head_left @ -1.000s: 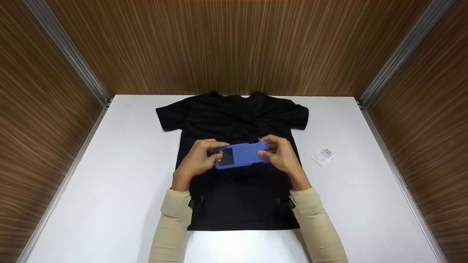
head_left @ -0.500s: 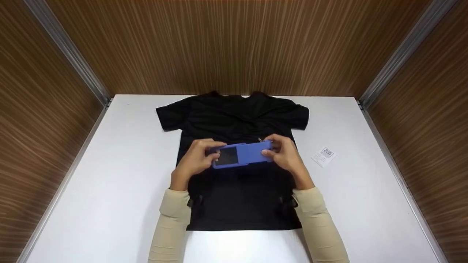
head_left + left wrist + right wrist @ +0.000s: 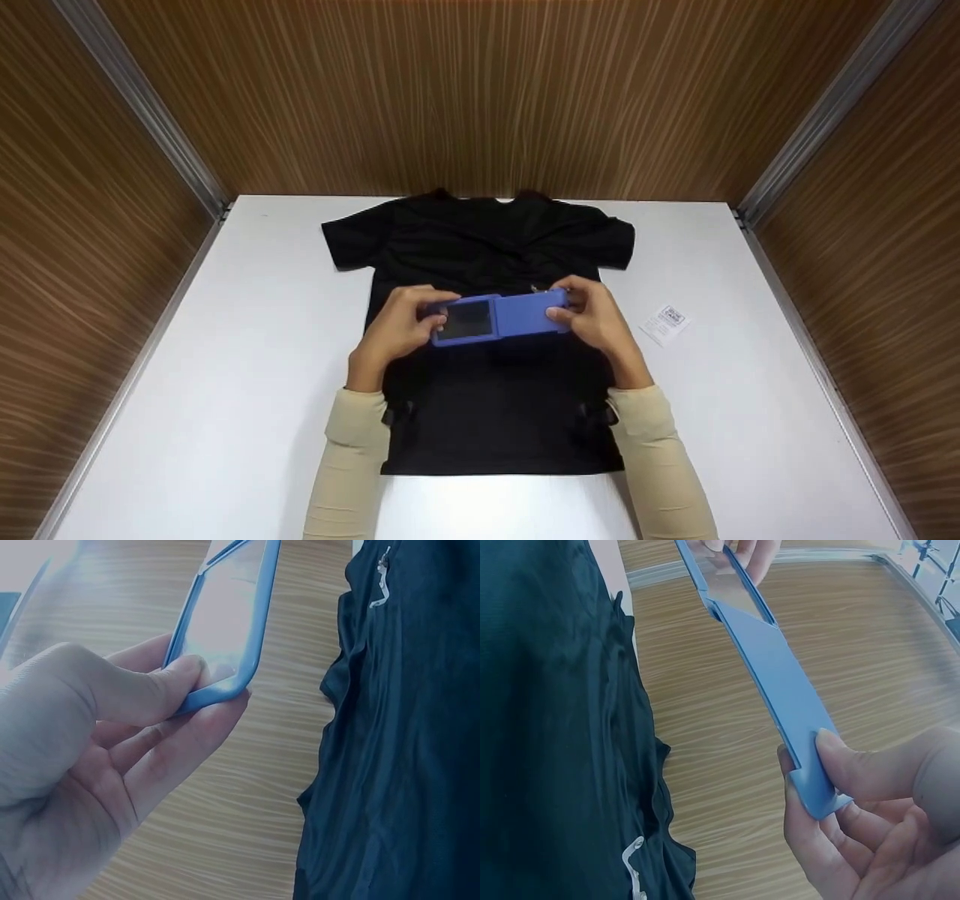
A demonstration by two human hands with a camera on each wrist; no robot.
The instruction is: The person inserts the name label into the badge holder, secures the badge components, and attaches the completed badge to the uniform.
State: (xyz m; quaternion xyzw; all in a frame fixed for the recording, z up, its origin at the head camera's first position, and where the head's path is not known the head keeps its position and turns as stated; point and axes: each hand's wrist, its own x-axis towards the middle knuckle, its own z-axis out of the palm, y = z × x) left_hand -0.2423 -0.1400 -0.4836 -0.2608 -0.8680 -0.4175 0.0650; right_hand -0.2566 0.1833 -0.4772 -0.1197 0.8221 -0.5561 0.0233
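A blue plastic card holder (image 3: 525, 313) is held level above a black T-shirt (image 3: 502, 420), its sliding part pulled well out from the clear-windowed frame (image 3: 465, 321). My left hand (image 3: 401, 326) pinches the window end, thumb on the clear window and fingers beneath, as the left wrist view shows. At the other end my right hand (image 3: 596, 319) pinches the plain blue slide (image 3: 780, 675) between thumb and fingers. Behind the holder, a small metallic piece (image 3: 534, 289) shows against the shirt; both wrist views show a pale metal clip (image 3: 634, 862) on the black cloth.
A white printed card (image 3: 665, 324) lies on the white table (image 3: 247, 322), right of the shirt. The shirt is spread with its collar toward the back edge. Wood-grain panels (image 3: 480, 97) enclose the table at the back and both sides.
My right hand has moved to the right, drawing the slide out, and my left hand has shifted slightly left. More of the dark window shows. The shirt and card have stayed in place.
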